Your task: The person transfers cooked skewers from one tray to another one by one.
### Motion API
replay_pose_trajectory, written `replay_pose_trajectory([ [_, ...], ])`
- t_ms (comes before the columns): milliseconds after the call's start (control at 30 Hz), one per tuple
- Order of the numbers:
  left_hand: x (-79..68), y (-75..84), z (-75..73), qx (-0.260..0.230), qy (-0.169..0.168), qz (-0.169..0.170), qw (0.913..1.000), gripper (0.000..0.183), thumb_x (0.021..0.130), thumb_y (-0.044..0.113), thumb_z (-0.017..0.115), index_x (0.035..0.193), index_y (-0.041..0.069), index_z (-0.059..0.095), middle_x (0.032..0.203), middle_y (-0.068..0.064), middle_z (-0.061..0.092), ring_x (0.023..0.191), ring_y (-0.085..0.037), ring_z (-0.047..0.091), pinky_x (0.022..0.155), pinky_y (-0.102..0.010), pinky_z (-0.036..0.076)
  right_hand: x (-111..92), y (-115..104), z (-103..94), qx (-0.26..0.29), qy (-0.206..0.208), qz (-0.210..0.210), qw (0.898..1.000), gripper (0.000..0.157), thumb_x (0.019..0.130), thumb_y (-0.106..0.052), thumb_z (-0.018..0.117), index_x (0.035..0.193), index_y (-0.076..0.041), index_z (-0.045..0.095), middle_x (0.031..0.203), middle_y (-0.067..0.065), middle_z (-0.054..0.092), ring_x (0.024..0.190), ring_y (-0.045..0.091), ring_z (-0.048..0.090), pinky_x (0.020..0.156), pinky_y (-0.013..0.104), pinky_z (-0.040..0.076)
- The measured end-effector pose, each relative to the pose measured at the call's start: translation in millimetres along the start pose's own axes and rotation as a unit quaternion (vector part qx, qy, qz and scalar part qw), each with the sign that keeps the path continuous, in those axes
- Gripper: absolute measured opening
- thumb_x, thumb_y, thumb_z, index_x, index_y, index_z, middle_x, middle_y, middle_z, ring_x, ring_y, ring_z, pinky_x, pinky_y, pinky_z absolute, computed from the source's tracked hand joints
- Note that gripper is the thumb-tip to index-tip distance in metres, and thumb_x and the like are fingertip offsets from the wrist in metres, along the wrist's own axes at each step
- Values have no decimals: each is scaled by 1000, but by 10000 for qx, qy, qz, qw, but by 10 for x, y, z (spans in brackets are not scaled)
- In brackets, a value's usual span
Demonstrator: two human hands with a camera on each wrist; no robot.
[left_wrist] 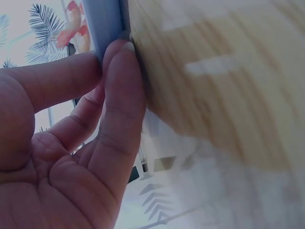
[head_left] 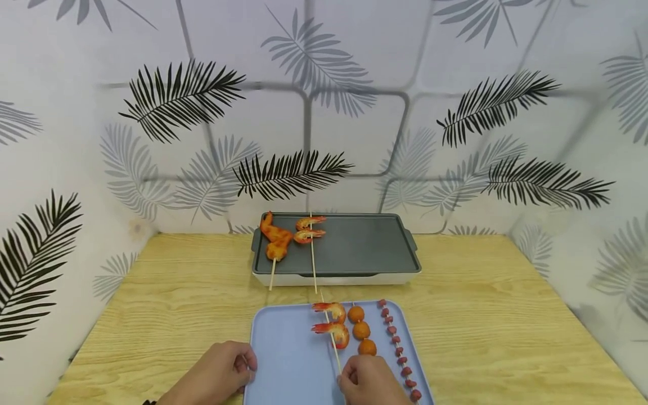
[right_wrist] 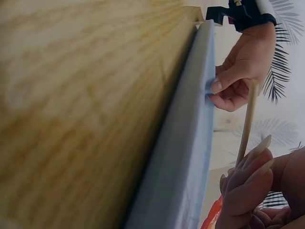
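Note:
My right hand [head_left: 373, 383] pinches the lower end of a shrimp skewer [head_left: 338, 335], whose two orange-red shrimp are over the blue tray [head_left: 283, 351]. Whether the shrimp touch the tray, I cannot tell. In the right wrist view the bare stick [right_wrist: 248, 121] sticks out from between the fingertips. At the tray's left rim, my left hand [head_left: 223, 368] grips the edge between thumb and fingers, as the left wrist view shows. To the right on the tray lie a skewer of orange balls [head_left: 361, 330] and a skewer of small red pieces [head_left: 397, 349].
Behind the tray stands a dark grey grill plate [head_left: 364, 244] on a white base. A chicken wing skewer [head_left: 277, 243] and another shrimp skewer [head_left: 310, 236] lie on its left part, sticks toward me. Leaf-patterned walls border the wooden table [head_left: 486, 315].

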State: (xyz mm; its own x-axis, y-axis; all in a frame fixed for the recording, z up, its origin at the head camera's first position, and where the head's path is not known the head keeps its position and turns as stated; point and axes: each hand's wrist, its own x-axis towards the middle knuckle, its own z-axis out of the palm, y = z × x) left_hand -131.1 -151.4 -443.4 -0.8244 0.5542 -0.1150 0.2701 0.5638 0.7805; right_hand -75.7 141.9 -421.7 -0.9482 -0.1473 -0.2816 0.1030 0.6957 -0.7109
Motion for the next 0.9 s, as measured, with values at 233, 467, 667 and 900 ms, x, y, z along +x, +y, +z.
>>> replay_pose_trajectory([
  [233, 2, -1, 3, 17, 22, 28, 10000, 10, 80, 0, 66, 80, 9, 62, 61, 4, 54, 53, -7, 52, 54, -24, 43, 85, 45, 84, -54, 3, 194, 9998, 20, 88, -12, 67, 68, -10, 66, 54, -2, 51, 55, 14, 49, 52, 24, 38],
  [467, 6, 7, -4, -42, -28, 26, 10000, 10, 80, -1, 66, 80, 8, 62, 61, 3, 55, 53, -8, 53, 54, -25, 43, 131, 88, 107, 19, -127, 288, 9995, 20, 88, -12, 67, 68, -9, 68, 55, 0, 55, 54, 14, 52, 53, 26, 41],
  [667, 13, 27, -20, 11, -66, -20, 10000, 11, 80, 0, 66, 80, 10, 62, 62, 3, 54, 53, -8, 53, 55, -24, 43, 140, 74, 66, 93, -266, 442, 9986, 21, 88, -11, 67, 68, -9, 68, 56, 1, 58, 56, 14, 53, 55, 27, 44],
  [900, 33, 16, -25, 194, 24, 124, 9997, 10, 79, 1, 68, 79, 10, 62, 62, 5, 54, 54, -6, 50, 55, -25, 42, 176, 114, 43, 120, -495, 586, 9970, 19, 89, -17, 70, 72, -8, 72, 59, 2, 60, 59, 16, 56, 58, 28, 47],
])
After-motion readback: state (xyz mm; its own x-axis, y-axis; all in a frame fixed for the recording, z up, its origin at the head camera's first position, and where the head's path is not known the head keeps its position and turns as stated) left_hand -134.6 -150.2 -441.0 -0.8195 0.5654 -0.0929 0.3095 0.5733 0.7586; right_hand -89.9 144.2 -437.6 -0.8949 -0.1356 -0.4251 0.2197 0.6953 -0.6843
